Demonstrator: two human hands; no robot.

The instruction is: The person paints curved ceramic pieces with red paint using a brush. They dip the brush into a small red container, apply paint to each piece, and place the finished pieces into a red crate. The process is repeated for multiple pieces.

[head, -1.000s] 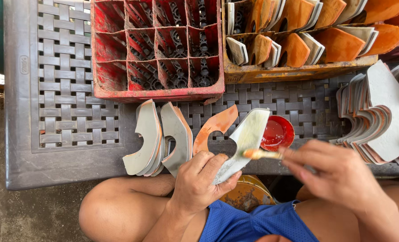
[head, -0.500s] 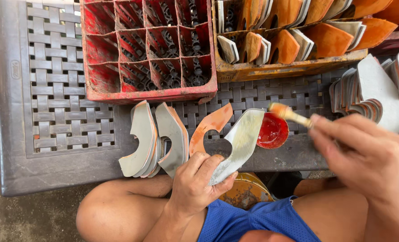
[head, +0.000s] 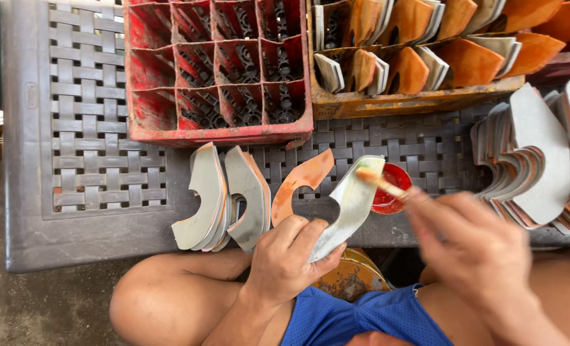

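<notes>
My left hand (head: 285, 259) grips a grey curved cut-out piece (head: 349, 205) by its lower end, tilted up over the table edge. My right hand (head: 474, 247), blurred, holds a small brush (head: 381, 183) whose orange-wet tip touches the upper end of that piece. Behind the brush sits a small red bowl of glue (head: 394, 179). An orange-coated piece (head: 297, 182) lies just left of the held one. More grey pieces (head: 224, 198) lean together on the table to the left.
A brown woven-pattern plastic table (head: 92, 147) carries an empty red divided crate (head: 217, 70) and an orange crate (head: 419, 102) packed with coated pieces. A stack of grey pieces (head: 535, 166) stands at right. A yellowish tin (head: 349, 279) sits between my knees.
My right hand moved the brush from the piece to the red bowl, then back onto the upper end of the held piece. The left hand stayed put.
</notes>
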